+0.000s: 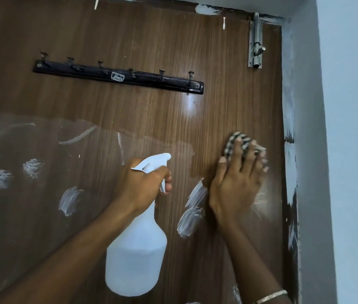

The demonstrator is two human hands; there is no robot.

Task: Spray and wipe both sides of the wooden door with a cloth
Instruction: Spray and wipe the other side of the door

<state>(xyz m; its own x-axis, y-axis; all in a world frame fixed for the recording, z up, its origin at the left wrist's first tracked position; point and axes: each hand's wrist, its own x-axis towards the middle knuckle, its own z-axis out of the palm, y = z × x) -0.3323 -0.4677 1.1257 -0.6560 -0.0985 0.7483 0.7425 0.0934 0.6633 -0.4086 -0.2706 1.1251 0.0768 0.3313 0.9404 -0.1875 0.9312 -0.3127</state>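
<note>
Against the door [151, 40], an upright bottle [136, 249], nozzle up, is gripped by the left hand [143, 185], and a cloth [237, 141] is pressed by the flat right hand [237, 183].

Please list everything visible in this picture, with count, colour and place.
Brown wooden door: one, brown, fills the view
Long black hook rail: one, black, upper door
Silver metal sliding bolt: one, silver, door's top right
White paint smears: several, white, lower door
Pale blue wall: one, right of door
White plastic spray bottle: one, white, low centre
Black-and-white checked cloth: one, right of centre, on door
Silver bangle: one, right wrist
Left hand: grips bottle
Right hand: presses cloth on door
</note>
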